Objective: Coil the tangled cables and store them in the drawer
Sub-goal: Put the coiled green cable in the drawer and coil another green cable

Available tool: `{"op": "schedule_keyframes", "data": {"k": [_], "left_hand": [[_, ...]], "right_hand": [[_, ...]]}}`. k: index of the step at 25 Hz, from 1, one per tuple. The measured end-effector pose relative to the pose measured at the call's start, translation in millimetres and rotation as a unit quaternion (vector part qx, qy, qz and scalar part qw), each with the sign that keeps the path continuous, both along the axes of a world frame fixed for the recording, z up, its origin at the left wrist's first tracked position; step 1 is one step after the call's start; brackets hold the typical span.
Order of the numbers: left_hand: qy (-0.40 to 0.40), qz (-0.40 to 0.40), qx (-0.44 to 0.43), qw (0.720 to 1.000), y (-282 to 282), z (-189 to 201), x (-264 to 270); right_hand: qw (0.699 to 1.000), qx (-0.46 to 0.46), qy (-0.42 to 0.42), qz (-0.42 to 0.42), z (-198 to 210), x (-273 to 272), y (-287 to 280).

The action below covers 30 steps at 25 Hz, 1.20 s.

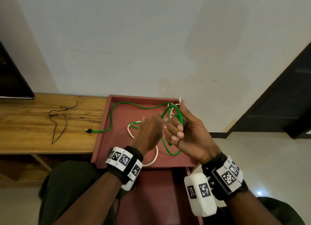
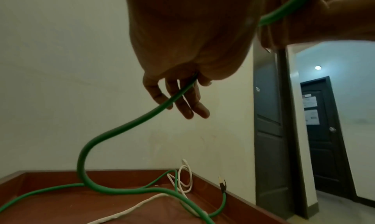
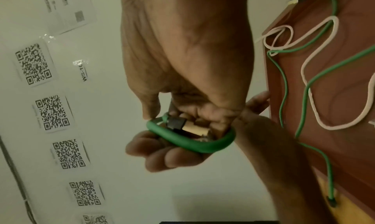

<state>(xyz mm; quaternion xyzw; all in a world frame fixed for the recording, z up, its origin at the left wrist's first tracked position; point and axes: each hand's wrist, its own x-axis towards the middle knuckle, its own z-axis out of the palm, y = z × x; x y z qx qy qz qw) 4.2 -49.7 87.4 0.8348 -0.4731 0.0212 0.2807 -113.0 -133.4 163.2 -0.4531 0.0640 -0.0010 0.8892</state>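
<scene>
The green cable (image 1: 116, 114) is gathered at one end in the right hand (image 1: 188, 132), whose fingers are curled tight around a small loop of it, thumb raised above the fist. Seen from the right wrist, the loop (image 3: 194, 144) wraps under the curled fingers (image 3: 162, 155), and a black and tan plug (image 3: 184, 126) sits inside the fist. Just to the left of that grip, the left hand (image 1: 148, 133) hovers close, fingers fairly straight and relaxed; from the left wrist the cable (image 2: 125, 128) runs across those fingers (image 2: 182, 99) and out of the palm, guided rather than clenched. From the hands the cable drops away, snakes over the red tray (image 1: 117, 100) below and beyond the grip, and runs off its left edge onto the wooden table (image 1: 25, 123), where its far plug (image 1: 88, 130) lies. A white cable (image 1: 155, 157) lies looped on the tray beneath both hands, crossing the green one. Well to the left of the grip, a thin dark cord (image 1: 58, 122) lies loose on the table.
</scene>
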Motion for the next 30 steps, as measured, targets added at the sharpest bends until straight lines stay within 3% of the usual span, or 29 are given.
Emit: {"op": "schedule_keyframes", "data": {"k": [2, 5, 8, 11, 13, 15, 16, 18, 20, 21, 25, 30], "left_hand": [[0.109, -0.046, -0.022, 0.993, 2, -5, -9], [0.06, -0.105, -0.052, 0.991, -1, -17, -13], [0.033, -0.119, 0.021, 0.992, -6, -13, -27], [-0.021, -0.205, 0.029, 0.978, -3, -6, -56], [-0.066, -0.241, 0.007, 0.968, 2, 0, -70], [-0.094, -0.207, 0.011, 0.974, 8, 11, -70], [-0.147, -0.188, -0.01, 0.971, 9, 13, -65], [-0.218, -0.142, -0.033, 0.965, 14, 17, -52], [-0.214, -0.112, -0.08, 0.967, 17, 16, -35], [-0.198, -0.113, -0.1, 0.968, 20, 17, -29], [-0.158, -0.114, -0.129, 0.972, 29, 20, -17], [-0.1, -0.086, -0.186, 0.974, 38, 22, 10]], "right_hand": [[0.999, 0.028, -0.024, -0.005, 5, 4, -1], [0.996, 0.057, -0.034, -0.062, 12, 8, -17], [0.987, 0.088, -0.055, -0.126, 26, 6, -38], [0.978, 0.068, -0.064, -0.185, 35, 6, -52], [0.974, -0.002, -0.047, -0.221, 31, 10, -62], [0.964, -0.117, -0.005, -0.237, 22, 11, -68], [0.95, -0.199, 0.022, -0.241, 14, 11, -69], [0.891, -0.39, 0.075, -0.22, -2, 9, -65], [0.841, -0.503, 0.109, -0.168, -19, 5, -57], [0.835, -0.517, 0.12, -0.146, -27, 3, -55], [0.852, -0.499, 0.124, -0.1, -35, 3, -42], [0.909, -0.387, 0.13, -0.08, -17, -4, -24]]}}
